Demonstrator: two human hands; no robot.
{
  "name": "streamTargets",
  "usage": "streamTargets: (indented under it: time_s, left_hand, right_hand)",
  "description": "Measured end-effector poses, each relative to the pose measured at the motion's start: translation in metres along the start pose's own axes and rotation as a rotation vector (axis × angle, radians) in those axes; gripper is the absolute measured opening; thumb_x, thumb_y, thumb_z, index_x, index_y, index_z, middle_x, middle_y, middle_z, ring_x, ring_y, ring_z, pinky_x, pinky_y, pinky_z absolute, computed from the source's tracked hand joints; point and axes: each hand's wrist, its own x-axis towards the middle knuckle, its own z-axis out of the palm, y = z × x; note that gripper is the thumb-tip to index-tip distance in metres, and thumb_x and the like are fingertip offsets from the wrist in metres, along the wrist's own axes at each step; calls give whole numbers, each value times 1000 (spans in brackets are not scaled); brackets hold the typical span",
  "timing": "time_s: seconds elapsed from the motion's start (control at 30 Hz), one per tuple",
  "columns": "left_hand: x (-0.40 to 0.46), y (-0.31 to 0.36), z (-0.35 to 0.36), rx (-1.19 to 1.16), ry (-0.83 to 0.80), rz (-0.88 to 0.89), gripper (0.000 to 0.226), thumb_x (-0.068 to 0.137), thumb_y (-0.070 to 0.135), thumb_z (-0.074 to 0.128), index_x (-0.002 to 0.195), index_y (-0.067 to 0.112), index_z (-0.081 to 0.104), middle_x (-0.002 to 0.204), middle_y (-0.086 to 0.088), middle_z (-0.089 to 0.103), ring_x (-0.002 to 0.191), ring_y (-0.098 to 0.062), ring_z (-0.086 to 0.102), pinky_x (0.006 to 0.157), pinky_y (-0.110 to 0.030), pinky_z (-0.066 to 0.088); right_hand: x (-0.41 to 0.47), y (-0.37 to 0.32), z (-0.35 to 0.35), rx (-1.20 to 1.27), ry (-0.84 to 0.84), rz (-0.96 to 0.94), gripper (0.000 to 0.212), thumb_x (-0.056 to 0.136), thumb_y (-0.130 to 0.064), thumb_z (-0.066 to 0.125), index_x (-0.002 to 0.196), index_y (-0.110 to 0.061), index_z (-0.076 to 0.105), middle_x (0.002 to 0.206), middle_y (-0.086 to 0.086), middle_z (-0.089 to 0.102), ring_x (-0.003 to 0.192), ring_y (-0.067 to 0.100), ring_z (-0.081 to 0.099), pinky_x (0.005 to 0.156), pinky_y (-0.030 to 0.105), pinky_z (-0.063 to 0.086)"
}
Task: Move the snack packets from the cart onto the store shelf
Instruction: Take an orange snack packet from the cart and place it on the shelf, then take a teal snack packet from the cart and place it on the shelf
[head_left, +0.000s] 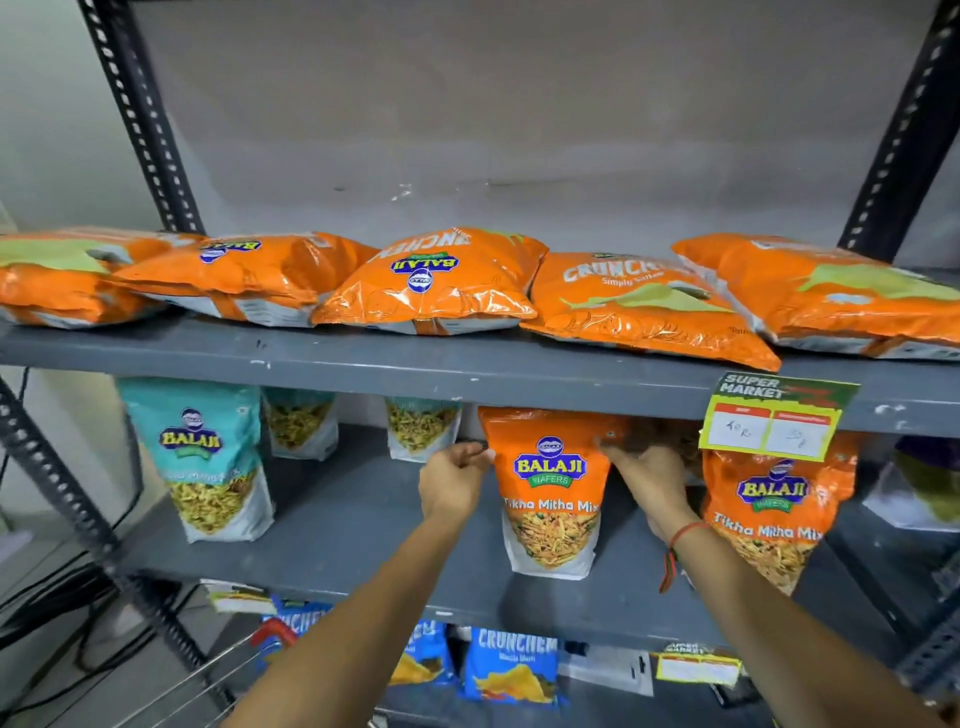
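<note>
An orange Tikha Mitha Mix packet (550, 493) stands upright on the grey middle shelf (353, 525). My left hand (453, 483) pinches its upper left edge. My right hand (649, 478) grips its upper right edge from behind. A second orange Tikha Mitha Mix packet (774, 514) leans just to the right. A teal Balaji packet (202, 457) stands at the left, with two smaller teal packets (301, 423) further back. The wire rim of the cart (208, 675) shows at the bottom left.
Several orange Crunchem bags (431, 280) lie flat along the upper shelf. A yellow-green price tag (774, 418) hangs from that shelf's front edge at the right. Blue Crunchem bags (511, 670) stand on the lower shelf. Perforated black uprights (140, 119) frame the rack.
</note>
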Motion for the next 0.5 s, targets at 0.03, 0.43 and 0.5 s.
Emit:
streamTargets:
  time_s: [0.03, 0.43, 0.5]
  left_hand:
    - [-2, 1, -8, -22, 24, 4, 29, 78, 37, 72, 100, 18, 74, 97, -3, 77, 95, -20, 69, 84, -30, 51]
    - [-57, -26, -242, -222, 389, 142, 35, 79, 19, 74, 111, 6, 68, 101, -20, 75, 86, -16, 69, 82, -27, 55]
    - [-78, -57, -297, -191, 489, 114, 33, 77, 19, 75, 107, 5, 70, 97, -22, 75, 80, -13, 69, 80, -26, 56]
  right_hand:
    - [-5, -5, 4, -18, 81, -29, 39, 73, -42, 75, 59, -10, 57, 66, 9, 66, 66, 22, 63, 61, 27, 43]
    - [-169, -131, 160, 220, -242, -492, 31, 77, -26, 73, 102, -15, 58, 92, 8, 59, 75, 14, 54, 70, 23, 46]
    - [-209, -137, 195, 260, -417, -471, 28, 78, -22, 73, 102, -20, 59, 87, 2, 57, 68, 2, 52, 65, 11, 44]
